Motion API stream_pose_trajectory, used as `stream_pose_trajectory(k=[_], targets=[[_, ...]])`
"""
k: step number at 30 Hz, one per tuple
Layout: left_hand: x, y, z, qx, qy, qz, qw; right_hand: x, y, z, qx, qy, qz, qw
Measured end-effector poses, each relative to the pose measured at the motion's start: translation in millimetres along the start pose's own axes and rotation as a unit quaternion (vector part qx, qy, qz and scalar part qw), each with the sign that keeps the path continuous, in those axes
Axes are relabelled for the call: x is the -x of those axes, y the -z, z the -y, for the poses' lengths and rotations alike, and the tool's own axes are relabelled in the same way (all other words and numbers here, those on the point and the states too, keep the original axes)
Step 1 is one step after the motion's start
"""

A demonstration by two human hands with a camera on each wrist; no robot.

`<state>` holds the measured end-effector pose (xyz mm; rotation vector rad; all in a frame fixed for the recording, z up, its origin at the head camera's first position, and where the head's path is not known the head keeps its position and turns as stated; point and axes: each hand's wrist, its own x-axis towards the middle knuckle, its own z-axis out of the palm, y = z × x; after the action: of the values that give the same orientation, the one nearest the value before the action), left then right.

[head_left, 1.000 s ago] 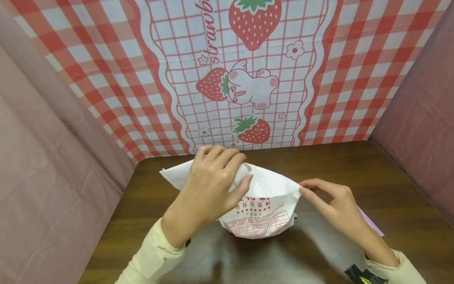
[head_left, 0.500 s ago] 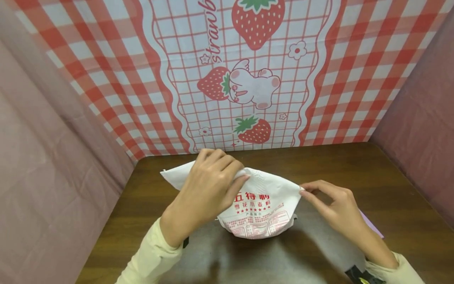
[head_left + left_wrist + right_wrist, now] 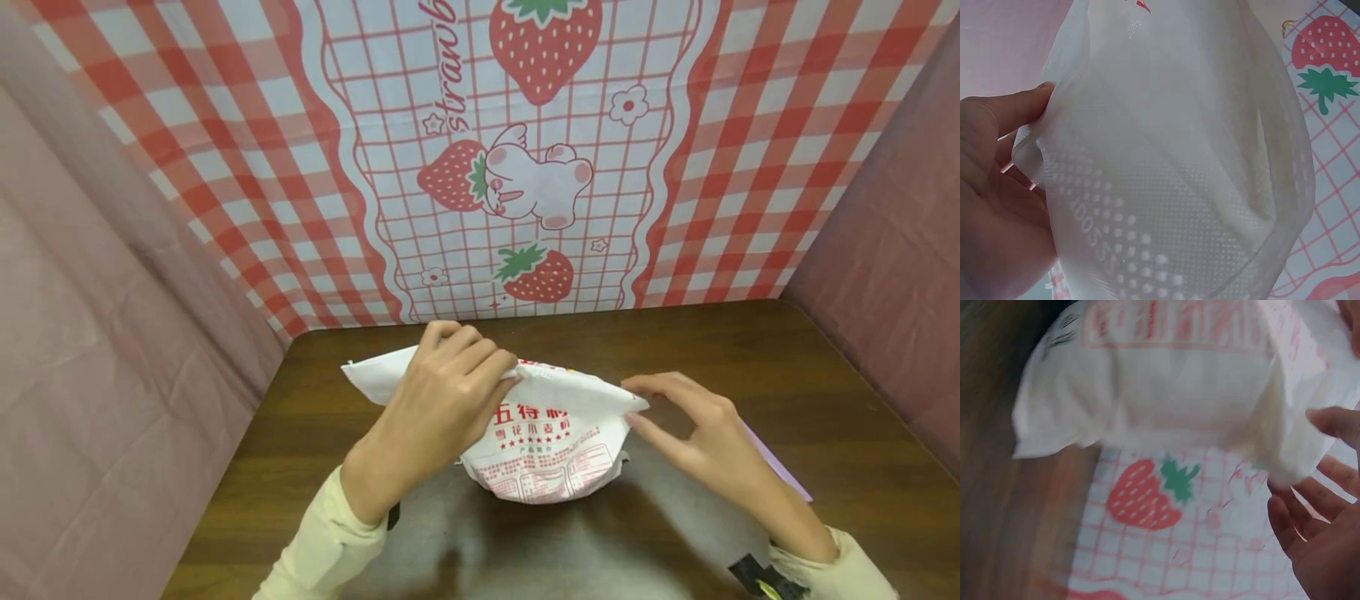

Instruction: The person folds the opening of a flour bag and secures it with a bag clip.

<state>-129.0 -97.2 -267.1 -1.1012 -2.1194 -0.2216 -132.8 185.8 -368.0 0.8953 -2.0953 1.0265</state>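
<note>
A white flour bag [image 3: 542, 467] with red printing stands on the table, its top fold slanting down to the right in the head view. My left hand [image 3: 435, 408] grips the fold left of its middle, thumb on the near side. In the left wrist view, that thumb lies at the edge of the white, dotted bag material [image 3: 1154, 144]. Around the bag's right corner, my right hand [image 3: 708, 433] has its thumb and forefinger spread apart. The right wrist view shows this hand [image 3: 1329, 519] with loosely bent fingers right at the corner of the bag [image 3: 1172, 387].
A flat purple object [image 3: 780, 467] lies on the brown wooden table [image 3: 750, 350], partly behind the right forearm. A strawberry-patterned cloth [image 3: 637, 183] hangs at the back, with pink curtains [image 3: 112, 292] at the sides.
The right fingers pinched the bag's corner earlier and have now spread apart around it. The near flap has come up, showing more red lettering. The left hand has lowered slightly, keeping its grip.
</note>
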Motion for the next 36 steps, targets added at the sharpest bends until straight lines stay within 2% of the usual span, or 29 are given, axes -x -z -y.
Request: stream_pose_trajectory(k=[3,6,9,13,21,26,31,36], targets=[[0.6,0.1,-0.1,-0.001,-0.001,-0.002,1.0,-17,-2.4,22,-0.01,0.014,0.027,0.999],[1.2,0.4,-0.9,-0.004,0.002,0.002,1.0,-36,-10.9,38,-0.027,0.043,0.03,0.998],[2.2,-0.4,-2.6,-0.008,0.007,0.002,0.9999,-52,-21.0,47,-0.036,0.066,0.032,0.997],[1.8,-0.8,-9.8,-0.028,0.007,-0.017,0.9995,-64,-29.8,55,-0.039,0.089,0.025,0.995],[-0.8,-0.6,-26.9,-0.075,0.031,-0.02,0.9965,-69,-36.8,58,-0.067,0.113,-0.02,0.991],[1.6,-0.4,-31.4,-0.057,0.042,-0.041,0.9966,-64,-37.8,55,-0.071,0.121,-0.034,0.989],[3.2,-0.2,-28.9,-0.04,0.039,-0.091,0.9943,-65,-39.9,52,-0.067,0.127,-0.032,0.989],[4.0,-3.0,-24.8,-0.037,0.031,-0.106,0.9932,-66,-37.4,50,-0.044,0.128,-0.038,0.99]])
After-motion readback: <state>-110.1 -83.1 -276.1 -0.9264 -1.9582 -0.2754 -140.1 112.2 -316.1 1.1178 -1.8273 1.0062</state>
